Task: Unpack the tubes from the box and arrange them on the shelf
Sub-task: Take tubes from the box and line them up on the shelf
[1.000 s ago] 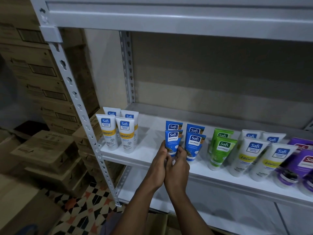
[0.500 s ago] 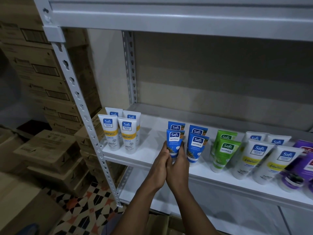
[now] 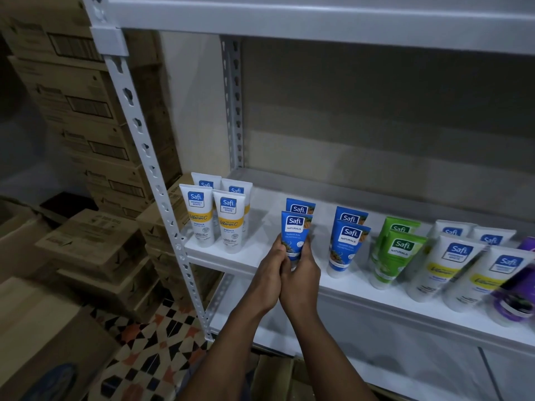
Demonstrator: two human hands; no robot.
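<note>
Tube point(image 3: 295, 235), blue, white "Safi Naturals" label

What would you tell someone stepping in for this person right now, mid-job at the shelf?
Left hand and right hand: both grip the lower end of the front blue tube, upright at the shelf front; its base is hidden.
Done: white-and-yellow tubes stand at left; three other blue tubes, green tubes, more white tubes stand in rows to the right.
Left: release this tube in line, then probably fetch more from the cardboard box below; its contents are out of view.
</note>
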